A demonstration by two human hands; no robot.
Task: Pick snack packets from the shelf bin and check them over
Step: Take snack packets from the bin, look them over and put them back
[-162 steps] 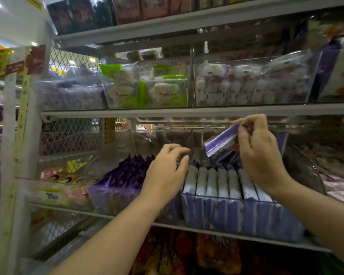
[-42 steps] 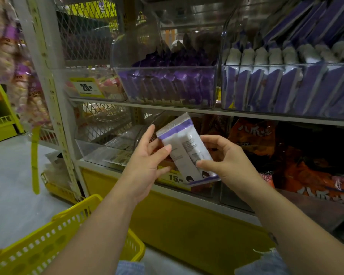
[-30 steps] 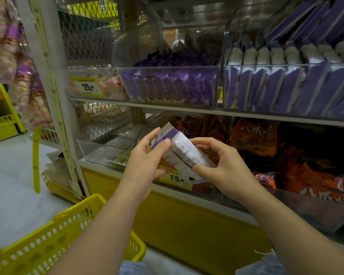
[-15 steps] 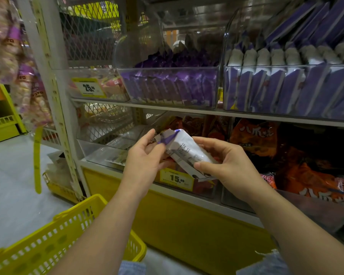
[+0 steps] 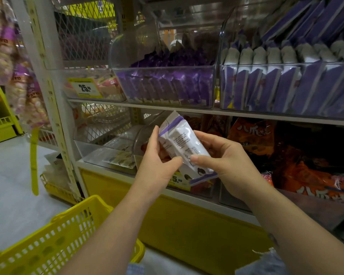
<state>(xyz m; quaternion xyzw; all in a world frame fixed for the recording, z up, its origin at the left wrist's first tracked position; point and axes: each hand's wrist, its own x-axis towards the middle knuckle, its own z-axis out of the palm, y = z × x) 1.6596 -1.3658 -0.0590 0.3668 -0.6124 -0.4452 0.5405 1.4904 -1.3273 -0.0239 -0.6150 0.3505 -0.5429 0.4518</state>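
– Left hand was just right of the yellow basket. What did it do?
– It held the packet by its left edge. Its fingers went up the side and its thumb pressed in low down.
– Where was the packet?
– Up in the air between both hands, just below the shelf. It was white with purple stripes. It leaned, with its top to the left. The side with the tiny words faced the person.
– And the right hand?
– It pinched the packet lower down. The thumb lay on the front and the fingers curled round the back.
– Where do these packets live?
– I think in the clear bin up on the right. It was full of packets that looked the same, standing in a row.
– How far along was the job?
– One packet was out, and I think it was being looked over.
– What could go wrong?
– The wrap looked shiny and slick. If one hand let go to turn it, the packet could slip and drop on the floor. The basket was off to the left, not under it.
– Anything else?
– A hard squeeze could crush the snack inside. The words were very small and the spot was dim, so a bad date or a little tear could be missed.
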